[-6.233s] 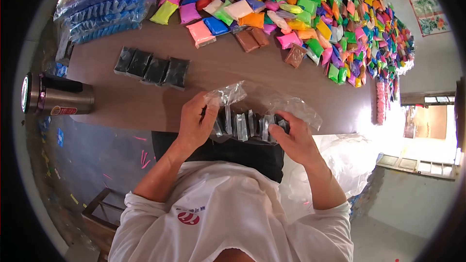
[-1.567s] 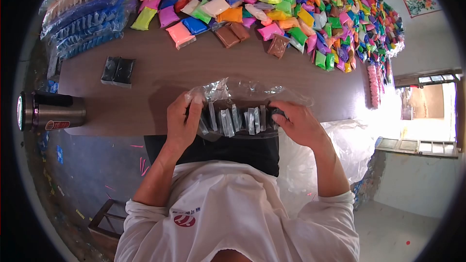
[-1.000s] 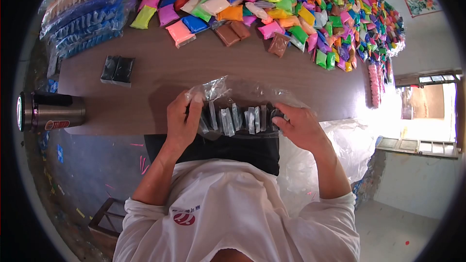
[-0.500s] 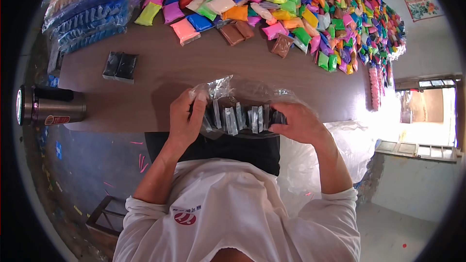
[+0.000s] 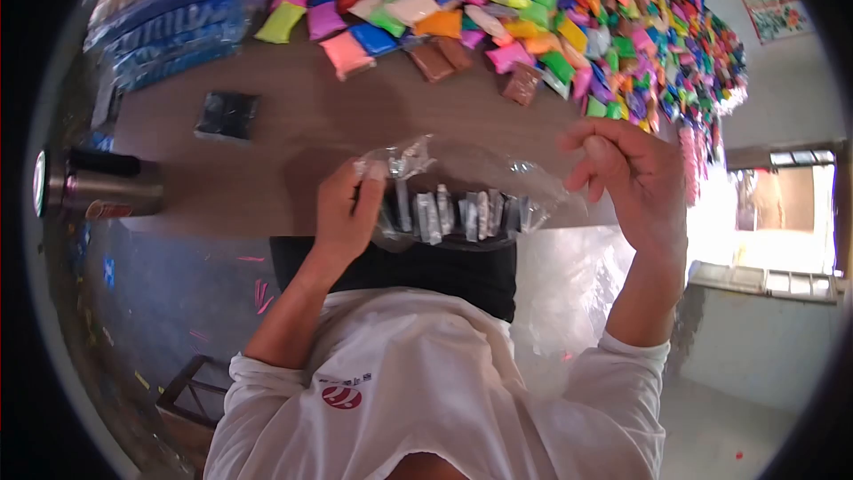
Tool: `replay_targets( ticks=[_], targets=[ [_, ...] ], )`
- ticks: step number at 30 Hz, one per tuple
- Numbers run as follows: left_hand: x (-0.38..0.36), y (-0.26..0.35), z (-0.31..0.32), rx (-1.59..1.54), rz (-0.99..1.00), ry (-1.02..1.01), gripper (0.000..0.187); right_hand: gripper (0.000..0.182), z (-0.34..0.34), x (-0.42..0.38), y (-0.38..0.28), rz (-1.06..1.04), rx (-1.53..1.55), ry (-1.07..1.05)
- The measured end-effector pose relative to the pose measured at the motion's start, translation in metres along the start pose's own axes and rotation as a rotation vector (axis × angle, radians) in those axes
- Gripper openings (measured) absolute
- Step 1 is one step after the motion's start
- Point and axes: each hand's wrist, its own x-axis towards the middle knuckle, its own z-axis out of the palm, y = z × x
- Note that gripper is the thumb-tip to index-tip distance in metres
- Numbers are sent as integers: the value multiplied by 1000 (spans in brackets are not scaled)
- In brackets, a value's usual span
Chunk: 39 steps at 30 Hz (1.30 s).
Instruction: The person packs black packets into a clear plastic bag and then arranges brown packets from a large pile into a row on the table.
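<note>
A clear plastic bag (image 5: 410, 158) lies at the table's near edge, its crinkled top facing away from me. Inside it, several thin black packets (image 5: 431, 218) with shiny clear wrappers stand on edge in a row. My left hand (image 5: 346, 213) is closed on the bag's left end, the thumb on top of the film. To the right of the bag, apart from it, my right hand (image 5: 629, 180) is raised over the table with its fingers curved and apart; nothing shows in it. Motion slightly blurs this hand.
A black packet pair (image 5: 227, 116) rests on the table (image 5: 204, 182) at left, near a steel flask (image 5: 115, 187). Many colourful packets (image 5: 533, 18) are heaped along the back and right. Stacked blue packs (image 5: 178, 36) fill the back left. Clear plastic sheeting (image 5: 569, 302) hangs at right.
My right hand has let go of the bag's right end and moved up and to the right. My left hand still holds the bag's left end.
</note>
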Motion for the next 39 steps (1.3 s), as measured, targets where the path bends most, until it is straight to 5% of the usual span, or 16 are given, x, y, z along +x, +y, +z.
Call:
replay_targets(
  ticks=[3, 6, 13, 19, 23, 28, 34, 39],
  targets=[
    [-3, 7, -3, 10, -163, -10, 17, 13, 44, 33, -20, -216, -13, -63],
    [2, 9, -5, 59, 37, 24, 18, 14, 96, 72, -43, -477, -178, -188],
    [-2, 3, -2, 12, 6, 18, 17, 29, 228, 156, -56, -683, -496, -449],
    [-6, 1, -2, -66, 4, -3, 18, 35, 292, 159, -66, -492, -601, -493],
    [-3, -9, 2, -33, 152, 34, 17, 41, 320, 160, -44, -557, -583, -343],
    [-4, -1, -1, 64, -109, 16, 20, 42, 239, 143, -64, -527, -341, -313],
    [-3, -4, -2, 5, -24, 19, 20, 26, 37, 17, -42, -60, 203, -335],
    [1, 2, -2, -17, 10, 23, 20, 21, 20, -72, 40, 313, 344, -50]
  ],
)
